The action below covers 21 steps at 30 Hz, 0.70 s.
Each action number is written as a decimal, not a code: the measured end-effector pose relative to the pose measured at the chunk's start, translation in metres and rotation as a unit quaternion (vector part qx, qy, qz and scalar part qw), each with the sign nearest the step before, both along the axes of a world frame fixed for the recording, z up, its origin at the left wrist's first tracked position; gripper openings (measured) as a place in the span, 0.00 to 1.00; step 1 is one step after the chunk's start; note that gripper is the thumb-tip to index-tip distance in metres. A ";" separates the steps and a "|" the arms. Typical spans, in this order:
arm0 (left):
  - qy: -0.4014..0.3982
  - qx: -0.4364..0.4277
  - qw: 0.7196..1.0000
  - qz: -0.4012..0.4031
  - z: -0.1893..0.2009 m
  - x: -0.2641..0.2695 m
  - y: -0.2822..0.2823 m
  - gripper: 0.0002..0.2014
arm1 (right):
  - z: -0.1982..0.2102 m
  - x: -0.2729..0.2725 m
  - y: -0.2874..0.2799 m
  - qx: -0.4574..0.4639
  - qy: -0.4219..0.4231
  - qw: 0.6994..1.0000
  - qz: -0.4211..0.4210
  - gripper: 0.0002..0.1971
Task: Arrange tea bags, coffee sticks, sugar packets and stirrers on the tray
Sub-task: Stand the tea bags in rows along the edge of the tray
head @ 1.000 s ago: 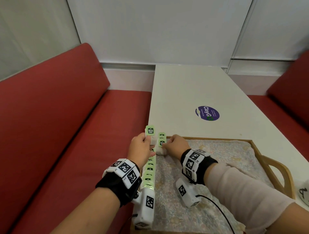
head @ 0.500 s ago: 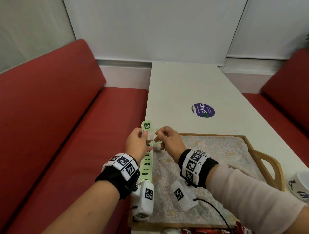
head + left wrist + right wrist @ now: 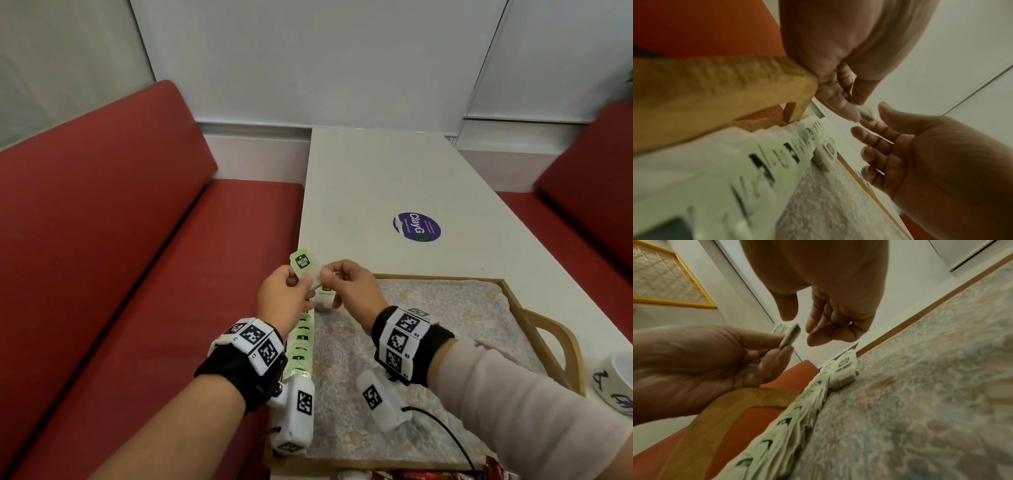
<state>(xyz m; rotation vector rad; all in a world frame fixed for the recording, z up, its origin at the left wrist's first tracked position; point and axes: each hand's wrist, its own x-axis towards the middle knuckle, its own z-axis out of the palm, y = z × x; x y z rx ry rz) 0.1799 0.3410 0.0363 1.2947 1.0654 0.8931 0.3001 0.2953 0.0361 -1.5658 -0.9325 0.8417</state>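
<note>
My left hand (image 3: 301,281) pinches a white tea bag with a green label (image 3: 302,263) above the far left corner of the wooden tray (image 3: 442,277). In the right wrist view the tea bag (image 3: 790,335) sits edge-on between the left thumb and fingers. My right hand (image 3: 329,275) hovers right beside it with loose fingers (image 3: 818,335) and holds nothing. A row of overlapping tea bags (image 3: 301,346) lies along the tray's left edge. One small stack of tea bags (image 3: 323,302) stands at the row's far end.
A patterned cloth (image 3: 445,325) lines the tray. A white cup (image 3: 616,380) stands on the table to the right of the tray. Red packets (image 3: 428,475) lie at the near edge. A purple sticker (image 3: 416,226) marks the white table; red benches flank it.
Both hands rose from the tray's far left corner. The right hand left the small stack there and came up beside the tea bag held in the left hand.
</note>
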 end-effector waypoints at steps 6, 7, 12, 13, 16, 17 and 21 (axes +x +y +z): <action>0.031 0.013 0.999 -0.035 0.000 0.001 0.000 0.04 | 0.000 0.007 0.004 -0.034 -0.033 0.998 0.036 0.06; 0.033 0.014 0.999 -0.023 -0.001 0.002 0.001 0.06 | -0.002 0.009 0.005 -0.038 -0.028 0.999 0.025 0.07; 0.011 0.002 1.000 0.027 -0.004 0.000 0.003 0.06 | -0.021 0.015 0.004 -0.129 -0.030 0.991 0.004 0.08; 0.006 -0.001 0.999 0.032 -0.004 0.000 0.003 0.06 | -0.024 0.015 0.003 -0.156 -0.038 0.987 0.009 0.09; -0.004 -0.011 0.999 0.037 -0.005 0.000 0.004 0.07 | -0.027 0.014 0.002 -0.205 -0.093 0.974 0.019 0.13; -0.006 -0.013 0.999 0.038 -0.006 0.000 0.004 0.07 | -0.026 0.014 0.002 -0.211 -0.115 0.970 0.023 0.13; -0.006 -0.015 0.999 0.041 -0.007 0.000 0.005 0.08 | -0.025 0.014 0.008 -0.218 -0.145 0.965 0.010 0.14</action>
